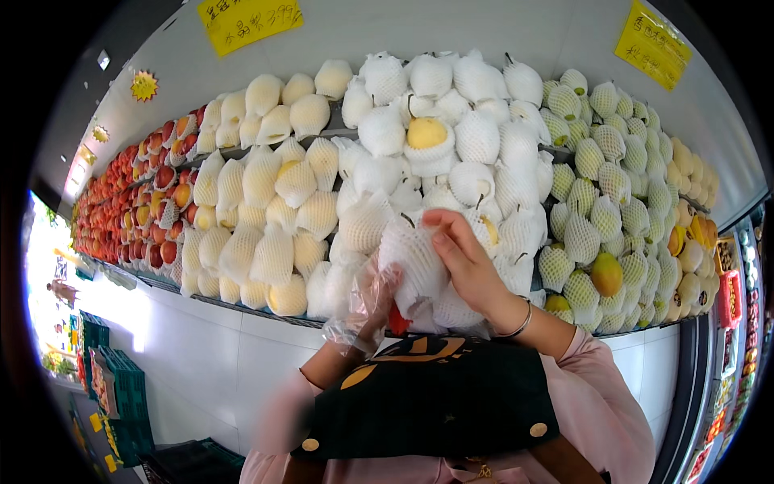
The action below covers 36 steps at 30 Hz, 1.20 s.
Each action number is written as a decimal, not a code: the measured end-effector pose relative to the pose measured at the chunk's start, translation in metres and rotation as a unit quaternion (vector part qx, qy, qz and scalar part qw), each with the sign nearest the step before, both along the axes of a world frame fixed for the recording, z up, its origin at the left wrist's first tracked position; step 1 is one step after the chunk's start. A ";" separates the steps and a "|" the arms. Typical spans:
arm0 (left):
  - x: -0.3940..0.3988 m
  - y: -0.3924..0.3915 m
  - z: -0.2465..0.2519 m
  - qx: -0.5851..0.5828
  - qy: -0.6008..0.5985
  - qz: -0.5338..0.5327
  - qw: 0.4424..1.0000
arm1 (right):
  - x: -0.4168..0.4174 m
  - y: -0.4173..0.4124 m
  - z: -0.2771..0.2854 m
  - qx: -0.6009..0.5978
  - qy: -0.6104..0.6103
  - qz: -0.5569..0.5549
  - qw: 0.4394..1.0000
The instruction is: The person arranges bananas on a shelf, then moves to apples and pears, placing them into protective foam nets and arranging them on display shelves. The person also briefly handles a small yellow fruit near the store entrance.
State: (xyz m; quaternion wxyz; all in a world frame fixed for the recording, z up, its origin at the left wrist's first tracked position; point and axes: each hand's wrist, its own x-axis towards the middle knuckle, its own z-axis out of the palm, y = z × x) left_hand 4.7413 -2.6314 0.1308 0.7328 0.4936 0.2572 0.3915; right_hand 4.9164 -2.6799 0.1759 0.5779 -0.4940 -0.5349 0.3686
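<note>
A pear in a white foam net sleeve (413,266), its dark stem at the top, is held in front of my chest. My left hand (370,296), in a clear plastic glove, grips it from the left. My bare right hand (464,257) is curled at its upper right side, thumb against or close to the net; whether it pinches the net cannot be told. Just beyond lie many white-netted pears, one with its yellow top bare (427,133). Something red (397,319) shows below the held pear, partly hidden.
Cream-netted fruit (263,181) is stacked left of the white pears, with red fruit (163,178) farther left. Green-netted fruit (582,236) and an unwrapped yellow-green fruit (606,274) lie right. Teal crates (124,387) stand on the floor at left. Yellow handwritten signs (251,24) hang behind.
</note>
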 end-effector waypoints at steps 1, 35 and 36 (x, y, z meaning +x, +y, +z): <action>0.002 0.004 0.002 0.005 0.018 0.030 0.999 | 0.003 -0.001 0.004 0.027 -0.090 -0.041 0.995; -0.002 0.077 0.080 0.200 0.230 0.220 0.927 | 0.066 0.133 0.061 -0.147 -0.249 0.008 0.957; 0.001 0.079 0.074 0.211 0.227 0.207 0.928 | 0.082 0.150 0.032 -0.128 -0.344 -0.013 0.930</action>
